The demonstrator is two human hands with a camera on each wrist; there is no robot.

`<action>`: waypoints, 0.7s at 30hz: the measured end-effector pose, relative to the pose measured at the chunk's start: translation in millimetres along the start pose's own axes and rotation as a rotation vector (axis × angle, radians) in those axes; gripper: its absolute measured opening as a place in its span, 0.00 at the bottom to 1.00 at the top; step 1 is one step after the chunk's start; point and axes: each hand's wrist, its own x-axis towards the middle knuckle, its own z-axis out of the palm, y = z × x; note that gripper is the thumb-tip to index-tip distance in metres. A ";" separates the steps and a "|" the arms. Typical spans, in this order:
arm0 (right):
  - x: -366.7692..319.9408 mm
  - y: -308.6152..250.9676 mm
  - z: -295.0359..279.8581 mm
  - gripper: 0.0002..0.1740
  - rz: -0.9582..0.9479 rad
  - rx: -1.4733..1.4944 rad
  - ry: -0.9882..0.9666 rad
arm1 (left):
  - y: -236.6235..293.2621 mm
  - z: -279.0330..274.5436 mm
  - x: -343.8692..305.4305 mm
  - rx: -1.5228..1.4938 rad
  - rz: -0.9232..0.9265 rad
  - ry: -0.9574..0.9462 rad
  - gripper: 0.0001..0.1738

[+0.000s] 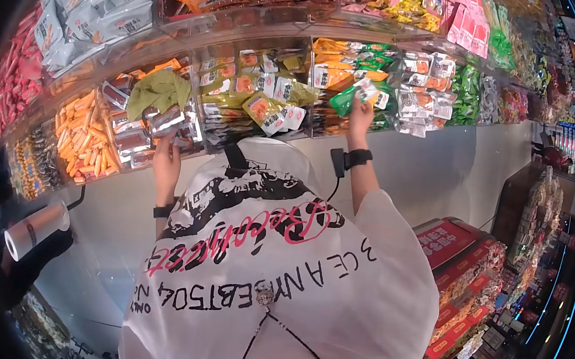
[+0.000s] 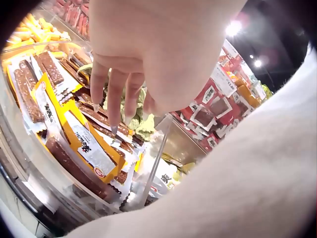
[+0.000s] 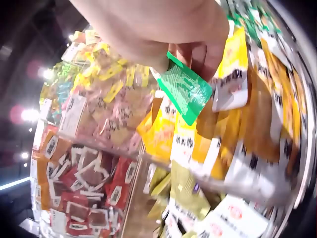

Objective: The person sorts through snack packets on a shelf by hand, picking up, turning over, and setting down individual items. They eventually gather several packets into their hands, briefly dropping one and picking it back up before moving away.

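Observation:
My right hand (image 1: 360, 121) pinches a small green snack packet (image 3: 185, 94) between thumb and fingers. It is over a bin of yellow-orange packets (image 3: 230, 74) and green ones. My left hand (image 1: 167, 161) hangs over a bin of brown stick snacks (image 2: 74, 161) in clear and yellow wrappers. Its fingers (image 2: 116, 96) point down, loosely spread, with the tips close to the sticks. Crumpled in that same bin lies a green cloth (image 1: 159, 92). Between the two hands sits a bin of olive-green packets (image 1: 273, 112).
Clear plastic dividers (image 2: 161, 158) separate the bins. Orange-wrapped pieces (image 1: 85, 129) fill a bin to the left, white packets (image 1: 426, 89) one to the right. Silver packets (image 1: 96, 9) are piled in the upper tier. A red display stand (image 1: 444, 243) stands behind on the right.

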 end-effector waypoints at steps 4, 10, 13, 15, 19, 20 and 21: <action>55.8 -23.5 -41.9 0.06 -0.421 -0.485 -0.004 | 1.0 3.9 -1.9 0.047 0.091 0.004 0.17; 157.0 -62.9 -33.4 0.07 -1.094 -1.263 -0.298 | 22.8 7.5 -17.5 0.133 -0.009 -0.085 0.15; 187.1 -57.0 -20.4 0.12 -0.960 -1.517 -0.499 | 40.3 11.3 -35.9 0.154 -0.078 -0.090 0.15; 206.3 -41.1 -18.3 0.13 -1.084 -1.460 -0.590 | 49.1 16.9 -50.7 0.185 -0.179 -0.112 0.15; 203.4 -47.1 -24.4 0.10 -1.172 -1.334 -0.581 | 59.8 23.4 -76.0 0.181 -0.266 -0.131 0.16; 194.3 -52.5 -24.2 0.09 -1.146 -1.192 -0.433 | 62.1 25.0 -80.8 0.185 -0.272 -0.129 0.16; 185.2 -56.1 -23.9 0.08 -1.114 -1.047 -0.289 | 63.0 28.2 -86.0 0.170 -0.269 -0.096 0.16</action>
